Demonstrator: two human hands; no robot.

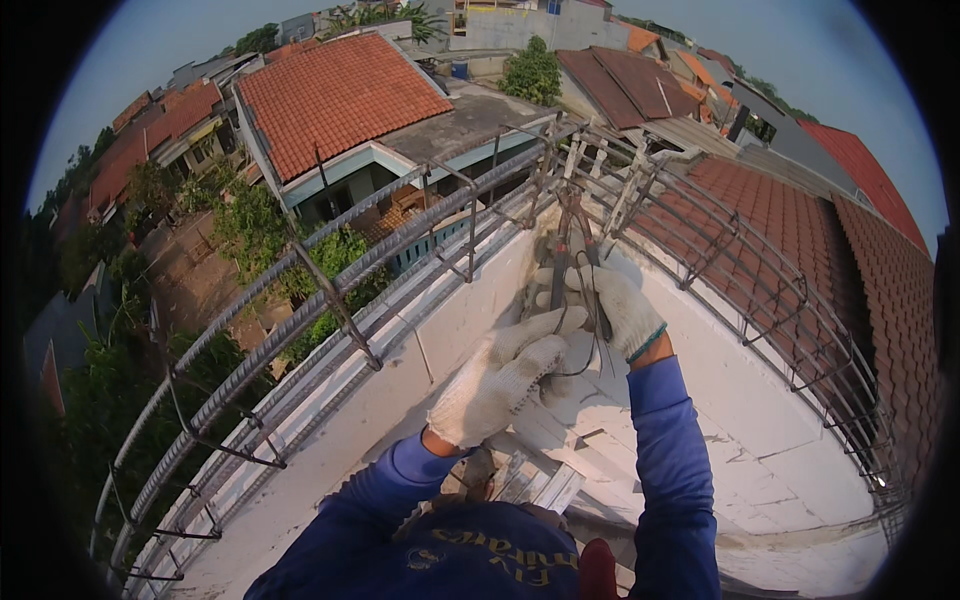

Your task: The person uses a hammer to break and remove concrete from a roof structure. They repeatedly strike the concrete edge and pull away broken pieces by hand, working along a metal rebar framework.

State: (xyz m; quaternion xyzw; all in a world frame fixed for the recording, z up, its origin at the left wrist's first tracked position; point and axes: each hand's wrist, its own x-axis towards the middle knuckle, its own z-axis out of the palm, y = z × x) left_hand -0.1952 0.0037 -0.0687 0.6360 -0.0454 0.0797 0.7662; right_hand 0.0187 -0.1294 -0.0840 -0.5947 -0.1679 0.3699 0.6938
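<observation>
Head view: your right hand [622,305], gloved in white, had its fingers curled tight around the handles of the pincers [572,240], whose head pointed up at the corner of the rebar cage [470,200]. Your left hand [500,380], gloved too, lay just below with fingers pressed together, gripping thin tie wire [585,345]. Both worked above the white block wall [760,430], with red tiled roofs [335,95] beyond.

Both hands wear off-white knit gloves — the right hand [622,305] with a teal cuff band, the left hand [500,380] plain. Blue sleeves [672,470]. Rusty brown-grey rebar cage [330,290] — white wall top [770,440], orange ribbed roof tiles [335,95].
</observation>
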